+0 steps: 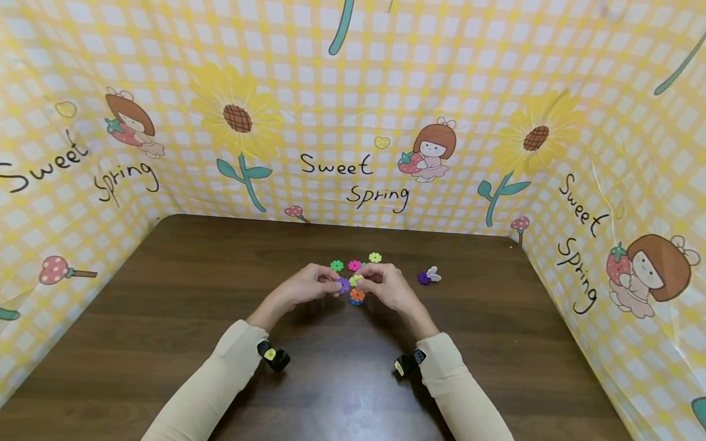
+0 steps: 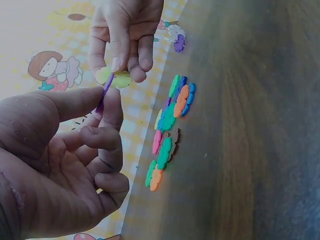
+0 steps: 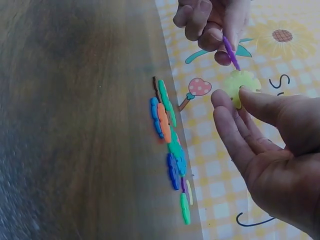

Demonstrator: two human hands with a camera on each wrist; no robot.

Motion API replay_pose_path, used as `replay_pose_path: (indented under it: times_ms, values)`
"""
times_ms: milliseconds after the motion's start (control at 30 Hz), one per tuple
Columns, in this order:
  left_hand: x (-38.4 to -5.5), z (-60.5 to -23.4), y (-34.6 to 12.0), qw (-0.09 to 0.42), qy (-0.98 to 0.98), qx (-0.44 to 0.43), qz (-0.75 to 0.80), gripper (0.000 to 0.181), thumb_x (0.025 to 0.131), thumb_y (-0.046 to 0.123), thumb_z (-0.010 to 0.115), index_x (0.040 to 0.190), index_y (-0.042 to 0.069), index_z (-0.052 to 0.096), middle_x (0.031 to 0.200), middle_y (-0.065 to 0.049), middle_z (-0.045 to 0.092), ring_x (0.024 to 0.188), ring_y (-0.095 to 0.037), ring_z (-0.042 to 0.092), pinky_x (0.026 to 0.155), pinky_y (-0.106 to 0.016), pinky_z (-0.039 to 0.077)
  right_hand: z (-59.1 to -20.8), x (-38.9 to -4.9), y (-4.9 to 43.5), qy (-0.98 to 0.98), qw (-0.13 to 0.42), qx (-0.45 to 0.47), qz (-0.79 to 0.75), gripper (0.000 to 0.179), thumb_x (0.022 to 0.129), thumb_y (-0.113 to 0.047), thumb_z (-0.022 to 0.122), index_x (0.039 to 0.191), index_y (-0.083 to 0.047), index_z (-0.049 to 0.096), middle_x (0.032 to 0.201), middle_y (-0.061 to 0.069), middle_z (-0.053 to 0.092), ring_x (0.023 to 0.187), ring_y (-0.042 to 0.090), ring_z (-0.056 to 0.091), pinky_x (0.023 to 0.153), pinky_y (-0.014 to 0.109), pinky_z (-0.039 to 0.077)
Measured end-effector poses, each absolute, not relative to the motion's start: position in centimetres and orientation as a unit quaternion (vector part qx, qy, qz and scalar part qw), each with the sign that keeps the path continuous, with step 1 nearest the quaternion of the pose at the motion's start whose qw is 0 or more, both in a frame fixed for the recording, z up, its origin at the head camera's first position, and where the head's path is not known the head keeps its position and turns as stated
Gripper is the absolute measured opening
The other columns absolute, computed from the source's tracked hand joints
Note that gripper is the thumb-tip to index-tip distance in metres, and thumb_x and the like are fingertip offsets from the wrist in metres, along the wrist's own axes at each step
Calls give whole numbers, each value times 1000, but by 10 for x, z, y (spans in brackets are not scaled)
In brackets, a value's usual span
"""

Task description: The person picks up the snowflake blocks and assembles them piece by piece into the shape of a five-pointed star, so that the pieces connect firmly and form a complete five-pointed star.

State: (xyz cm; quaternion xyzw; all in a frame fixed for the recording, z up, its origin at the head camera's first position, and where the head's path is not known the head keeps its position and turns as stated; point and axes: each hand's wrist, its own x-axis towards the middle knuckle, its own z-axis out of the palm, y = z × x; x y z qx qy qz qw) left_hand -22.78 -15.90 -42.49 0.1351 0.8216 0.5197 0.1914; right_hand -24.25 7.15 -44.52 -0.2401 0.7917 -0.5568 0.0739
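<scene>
The purple disc (image 1: 344, 285) meets the yellow-green disc (image 3: 239, 86) at the rim, both raised above the surface (image 1: 165, 294). The left hand (image 1: 306, 284) pinches the purple disc, the right hand (image 1: 389, 285) the yellow-green disc, fingertips closely spaced. An orange disc (image 1: 357, 294) lies nearby.

Left hand (image 1: 303, 285) + right hand (image 1: 390, 285): 2 hands. Held: 1 purple disc (image 1: 344, 285), 1 yellow disc (image 3: 240, 82). Loose discs (image 1: 337, 265), clustered: at least 10; overlap hides exact total. Apart: 1 outlying purple disc (image 1: 423, 278); white pieces (image 1: 432, 274), number unclear. Counter (image 1: 165, 294): 1. Sleeves (image 1: 209, 380): 2. Printed sunflowers (image 1: 237, 118), head view: 2.
</scene>
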Motion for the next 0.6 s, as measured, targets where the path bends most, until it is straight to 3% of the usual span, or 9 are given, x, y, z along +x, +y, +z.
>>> replay_pose_path:
  times_ms: [333,600]
  values:
    - [-227,-421,-158,195,812,119,536,20,101,18,61,104,0,70,80,-5,66,65,-13,44,60,-26,36,-440,-239,74,811,35,-277,-514,10,94,-8,70,102,-8,75,94,4,73,86,20,71,73,28,57]
    - [-230,-425,-156,204,787,130,568,23,101,20,61,92,1,70,71,-1,65,62,-12,44,62,-28,37,-443,-239,76,791,1,-298,-534,7,92,-9,72,98,-7,70,86,3,71,78,23,69,66,29,55]
